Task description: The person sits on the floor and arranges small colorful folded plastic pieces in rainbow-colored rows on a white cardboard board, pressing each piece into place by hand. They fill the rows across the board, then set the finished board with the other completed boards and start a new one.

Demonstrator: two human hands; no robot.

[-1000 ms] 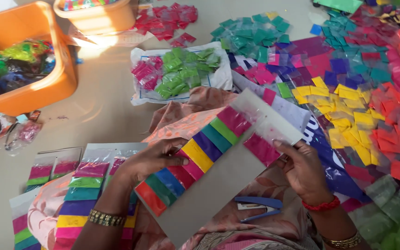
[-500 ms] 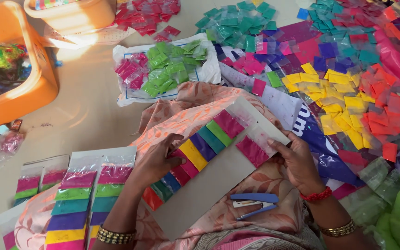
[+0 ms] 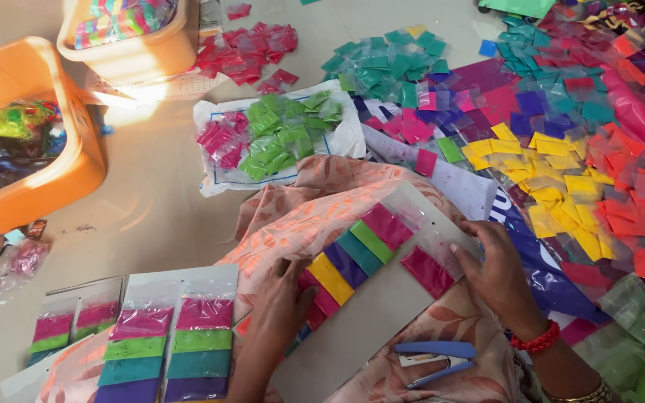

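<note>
A grey card (image 3: 371, 317) lies tilted across my lap with a diagonal row of coloured powder packets (image 3: 352, 254) fixed on it: pink, green, teal, purple, yellow. One more pink packet (image 3: 427, 270) sits in a second row. My left hand (image 3: 278, 306) presses flat on the lower end of the row, covering some packets. My right hand (image 3: 496, 272) grips the card's right edge beside the single pink packet. A blue stapler (image 3: 436, 358) rests on my lap below the card.
Finished cards (image 3: 177, 339) with packet rows lie at lower left. Orange tubs (image 3: 31, 149) stand at upper left. Loose packets cover the floor: green and pink ones on a white sheet (image 3: 278, 138), yellow ones (image 3: 554, 186), red ones (image 3: 636, 194) at right.
The view has shifted, so the card sits further right in the frame. My left hand slid along the lower packets and my right hand stayed at the card's right edge.
</note>
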